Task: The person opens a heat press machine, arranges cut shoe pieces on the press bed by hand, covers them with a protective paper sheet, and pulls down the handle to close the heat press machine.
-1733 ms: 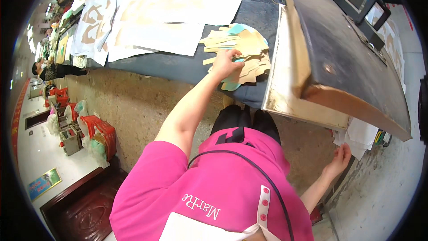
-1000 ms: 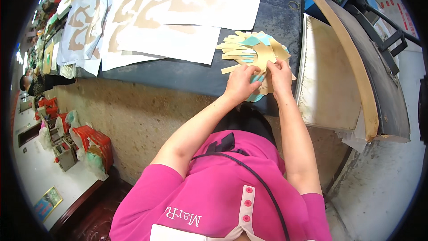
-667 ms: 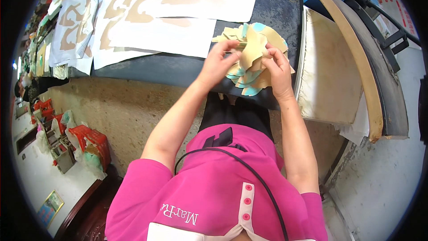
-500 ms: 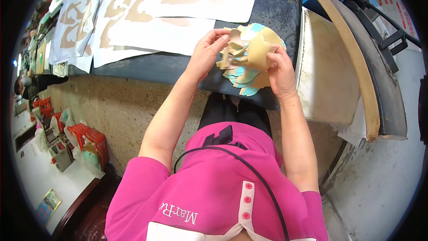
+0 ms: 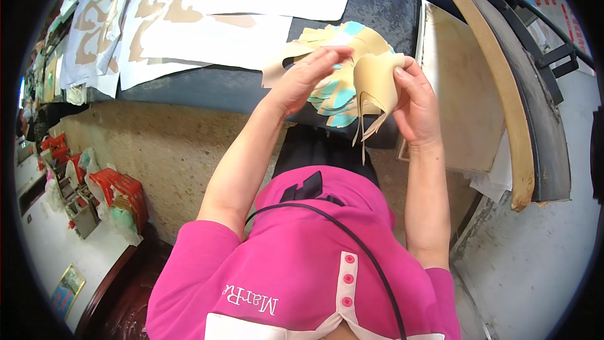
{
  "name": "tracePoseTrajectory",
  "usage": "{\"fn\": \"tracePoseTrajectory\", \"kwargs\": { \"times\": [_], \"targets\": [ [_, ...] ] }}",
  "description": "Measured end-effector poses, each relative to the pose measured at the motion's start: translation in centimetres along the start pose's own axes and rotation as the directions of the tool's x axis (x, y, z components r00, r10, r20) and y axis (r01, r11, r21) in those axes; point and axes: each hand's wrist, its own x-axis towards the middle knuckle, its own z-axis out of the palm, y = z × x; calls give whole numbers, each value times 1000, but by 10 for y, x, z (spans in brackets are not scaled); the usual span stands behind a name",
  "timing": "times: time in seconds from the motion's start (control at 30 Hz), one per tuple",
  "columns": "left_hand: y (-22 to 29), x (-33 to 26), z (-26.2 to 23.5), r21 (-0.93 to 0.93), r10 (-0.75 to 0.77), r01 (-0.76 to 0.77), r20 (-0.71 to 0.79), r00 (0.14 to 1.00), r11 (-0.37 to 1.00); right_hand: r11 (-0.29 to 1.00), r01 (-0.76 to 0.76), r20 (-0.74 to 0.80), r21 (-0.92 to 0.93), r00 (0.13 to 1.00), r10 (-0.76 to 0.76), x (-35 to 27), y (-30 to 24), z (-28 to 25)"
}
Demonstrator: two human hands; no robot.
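Head view: thin, curved tan pieces (image 5: 376,80)

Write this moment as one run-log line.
right hand: holds curled tan pieces | left hand: at pale piece, grip unclear | tan-blue pile: on dark table | white sheets: left of pile

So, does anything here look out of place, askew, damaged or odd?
A little. At left, the patterned sheets overlap at uneven angles. At right, the pale pad looks yellowed and worn, and loose white paper sticks out below it. The pile of beige and teal pieces is unevenly fanned. Nothing looks spilled.
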Motion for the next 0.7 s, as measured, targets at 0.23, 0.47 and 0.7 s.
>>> {"fn": "tracePoseTrajectory", "kwargs": {
  "times": [0.23, 0.47, 0.7],
  "targets": [
    [-1, -2, 14, 151, -52, 14, 256, 965, 988, 957, 63, -106, -284, 990, -96, -3, -3, -9],
    [15, -14, 4, 277, -138, 104, 107, 985, 955, 754, 178, 6, -632, 974, -225, -6, 8, -2],
    [18, -29, -8, 264, -279, 256, 53, 959, 930, 619, 319, 86, -717, 923, -375, -4, 16, 10]
  ]
}}
